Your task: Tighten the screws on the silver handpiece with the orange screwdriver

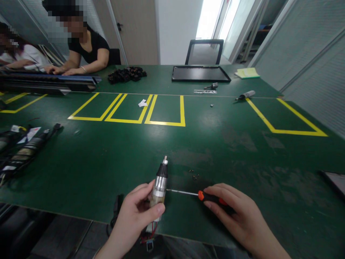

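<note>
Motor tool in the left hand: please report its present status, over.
Left hand: closed on motor tool. Right hand: holding screwdriver, tip at tool's side, contact unclear. Small metal pieces beyond screwdriver; no obstruction seen.

a workshop in an office-like room: a green worktable [113, 151] marked with yellow tape [165, 123] lies under the gripped screwdriver [201, 195], corded tools [23, 154] well left of the grip, a door [136, 32] and chair [204, 55] far beyond.

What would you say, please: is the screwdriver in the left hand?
No, the right hand grips the screwdriver by its handle.
</note>
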`<state>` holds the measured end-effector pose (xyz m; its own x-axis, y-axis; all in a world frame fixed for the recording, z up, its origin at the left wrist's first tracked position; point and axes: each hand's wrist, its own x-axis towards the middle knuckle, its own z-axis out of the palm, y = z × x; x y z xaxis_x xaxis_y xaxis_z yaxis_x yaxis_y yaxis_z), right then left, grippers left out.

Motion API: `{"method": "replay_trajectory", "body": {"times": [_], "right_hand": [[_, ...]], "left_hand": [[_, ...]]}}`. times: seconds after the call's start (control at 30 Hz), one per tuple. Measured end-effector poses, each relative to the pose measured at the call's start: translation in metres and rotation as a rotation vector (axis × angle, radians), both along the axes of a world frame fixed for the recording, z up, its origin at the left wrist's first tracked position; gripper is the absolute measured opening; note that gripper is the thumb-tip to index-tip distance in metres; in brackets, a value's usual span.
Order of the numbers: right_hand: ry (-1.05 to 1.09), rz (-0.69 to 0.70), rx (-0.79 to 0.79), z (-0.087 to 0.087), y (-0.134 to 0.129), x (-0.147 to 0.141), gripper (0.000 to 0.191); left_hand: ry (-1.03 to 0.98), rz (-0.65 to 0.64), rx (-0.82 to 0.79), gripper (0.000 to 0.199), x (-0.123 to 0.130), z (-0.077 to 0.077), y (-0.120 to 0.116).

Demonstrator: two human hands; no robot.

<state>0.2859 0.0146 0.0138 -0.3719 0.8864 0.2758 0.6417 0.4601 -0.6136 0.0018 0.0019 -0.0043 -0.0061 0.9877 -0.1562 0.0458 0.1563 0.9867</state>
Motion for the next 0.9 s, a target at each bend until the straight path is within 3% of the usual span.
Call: {"method": "replay_trajectory", "body": {"times": [0.33,0.57,0.9], "right_hand": [[-0.027,-0.046,0.043,0.0008,0.0015,0.0008,0.015],[-0.011,-0.05,0.165,-0.0041,0.0038,0.0008,0.013],[-0.046,-0.079,0.055,0.0,0.0001,-0.0005,0.022]], "left_hand": [[-0.007,0.003,0.005,0.038,-0.0008,-0.0004,-0.0016],[-0.006,0.014,0.0,0.039,0.0013,0.0029,-0.0002],[0.006,-0.002,0.019,0.037,0.0001,0.0009,0.0001]]}}
